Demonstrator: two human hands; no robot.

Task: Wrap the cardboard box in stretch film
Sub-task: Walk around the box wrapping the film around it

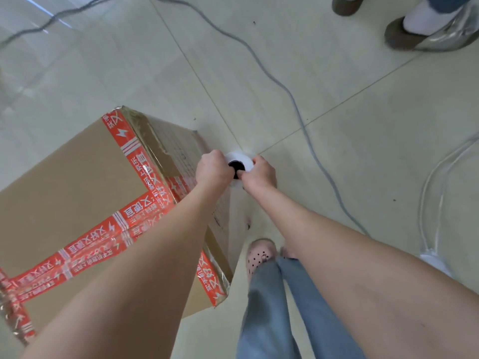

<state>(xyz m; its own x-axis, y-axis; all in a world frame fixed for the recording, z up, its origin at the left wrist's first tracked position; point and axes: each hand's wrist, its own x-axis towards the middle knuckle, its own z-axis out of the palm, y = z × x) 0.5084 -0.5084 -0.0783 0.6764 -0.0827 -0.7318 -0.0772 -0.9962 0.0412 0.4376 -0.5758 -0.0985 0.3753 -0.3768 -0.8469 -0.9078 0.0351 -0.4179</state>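
The cardboard box (77,182) stands on the tiled floor (363,141), its edges and top bound with red printed tape (124,141). Just off the box's right-hand upper edge, the roll of stretch film (242,157) is held upright and seen end-on, a white ring around a dark core (237,165). The left hand (213,169) grips the roll on the side nearest the box, fingers curled tight over its rim. The right hand (262,173) grips the side away from the box, with the thumb hooked into the core. Both forearms reach down past the box's near right corner. The box's side face below the roll looks hazy and glossy, but whether film lies on it cannot be told. Beside the box's near right corner stand the person's own legs in pale blue jeans (267,307) and a pink dotted slipper (259,255). A grey cable (293,99) snakes across the floor beyond the box, and another person's shoes (404,38) stand well apart from it, past the cable
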